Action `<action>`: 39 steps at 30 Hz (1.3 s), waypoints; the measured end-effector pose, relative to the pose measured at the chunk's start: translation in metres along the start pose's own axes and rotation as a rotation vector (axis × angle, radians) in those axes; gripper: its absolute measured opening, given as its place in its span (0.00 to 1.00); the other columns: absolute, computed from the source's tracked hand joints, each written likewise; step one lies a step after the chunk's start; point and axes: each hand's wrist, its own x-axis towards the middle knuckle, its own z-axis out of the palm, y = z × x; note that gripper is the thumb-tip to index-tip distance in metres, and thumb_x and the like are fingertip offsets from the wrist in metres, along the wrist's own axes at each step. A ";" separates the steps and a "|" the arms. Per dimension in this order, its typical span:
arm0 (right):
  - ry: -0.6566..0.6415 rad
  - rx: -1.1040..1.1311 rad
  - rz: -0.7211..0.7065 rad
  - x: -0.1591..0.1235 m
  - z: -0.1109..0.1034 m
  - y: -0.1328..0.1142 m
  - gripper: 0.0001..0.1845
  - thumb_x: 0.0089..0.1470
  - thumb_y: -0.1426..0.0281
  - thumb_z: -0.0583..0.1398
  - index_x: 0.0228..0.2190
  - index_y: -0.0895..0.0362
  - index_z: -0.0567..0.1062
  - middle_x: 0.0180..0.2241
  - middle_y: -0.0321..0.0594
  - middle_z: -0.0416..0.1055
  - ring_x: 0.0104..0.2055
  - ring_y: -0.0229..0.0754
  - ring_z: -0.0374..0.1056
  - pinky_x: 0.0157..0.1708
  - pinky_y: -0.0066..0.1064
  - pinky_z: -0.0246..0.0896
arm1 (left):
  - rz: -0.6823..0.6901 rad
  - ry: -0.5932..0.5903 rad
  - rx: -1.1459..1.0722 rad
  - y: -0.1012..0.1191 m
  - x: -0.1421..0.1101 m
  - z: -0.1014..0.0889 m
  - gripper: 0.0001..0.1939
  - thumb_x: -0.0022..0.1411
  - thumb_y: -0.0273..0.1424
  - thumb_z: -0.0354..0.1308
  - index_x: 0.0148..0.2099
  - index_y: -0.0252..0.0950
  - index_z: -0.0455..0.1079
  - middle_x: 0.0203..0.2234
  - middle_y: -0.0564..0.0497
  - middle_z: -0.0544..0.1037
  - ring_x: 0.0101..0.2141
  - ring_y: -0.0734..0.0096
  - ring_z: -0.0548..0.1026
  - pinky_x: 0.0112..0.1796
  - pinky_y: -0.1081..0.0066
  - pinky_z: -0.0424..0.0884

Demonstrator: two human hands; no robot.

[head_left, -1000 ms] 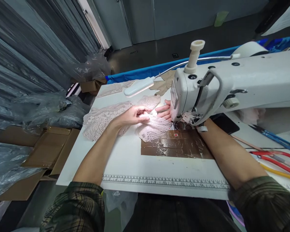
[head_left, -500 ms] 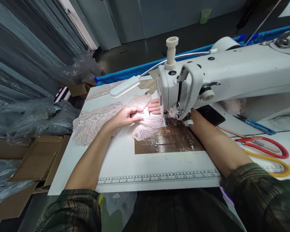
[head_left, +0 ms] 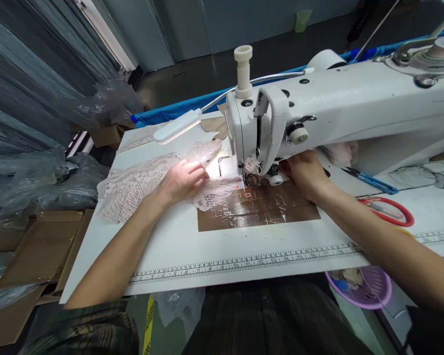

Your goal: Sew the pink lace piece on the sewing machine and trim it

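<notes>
Pale pink lace (head_left: 216,193) lies at the needle area of a white sewing machine (head_left: 240,125), partly over a brown taped plate (head_left: 259,209). My left hand (head_left: 185,181) is closed, its fingers pinching the lace just left of the needle. A wider stretch of lace (head_left: 133,185) spreads over the table beyond my left wrist. On the other side, my right hand (head_left: 305,172) reaches under the machine arm, close to the presser foot parts. The machine hides its fingertips, so whether they hold anything does not show.
A lamp (head_left: 177,127) shines over the lace. Blue snips (head_left: 373,181) and red-handled scissors (head_left: 403,207) lie right of my right arm. A printed ruler (head_left: 244,262) runs along the table's front edge. Below are a purple basket (head_left: 377,296) and, left, a cardboard box (head_left: 48,241).
My right hand has drawn back from behind the needle to the right side of the machine head. My left hand has curled further over the lace. The view has shifted slightly.
</notes>
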 end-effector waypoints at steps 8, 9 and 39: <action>-0.168 -0.322 -0.335 -0.049 -0.010 0.025 0.09 0.59 0.71 0.55 0.38 0.55 0.76 0.33 0.41 0.73 0.34 0.42 0.71 0.36 0.34 0.68 | 0.207 0.172 0.221 0.014 -0.037 0.020 0.12 0.66 0.21 0.54 0.31 0.41 0.67 0.24 0.52 0.73 0.22 0.72 0.64 0.25 0.66 0.61; -0.164 -0.336 -0.356 -0.049 -0.009 0.027 0.10 0.59 0.72 0.55 0.38 0.55 0.76 0.33 0.41 0.73 0.34 0.42 0.71 0.36 0.34 0.68 | 0.221 0.197 0.249 0.014 -0.039 0.021 0.12 0.66 0.21 0.54 0.30 0.41 0.66 0.24 0.52 0.72 0.22 0.72 0.64 0.24 0.66 0.61; -0.200 -0.322 -0.380 -0.045 -0.002 0.035 0.13 0.57 0.74 0.54 0.39 0.57 0.78 0.36 0.45 0.77 0.39 0.47 0.73 0.40 0.40 0.69 | -0.119 0.057 0.070 0.022 -0.009 0.022 0.19 0.66 0.33 0.57 0.57 0.37 0.59 0.42 0.45 0.80 0.34 0.65 0.77 0.45 0.58 0.68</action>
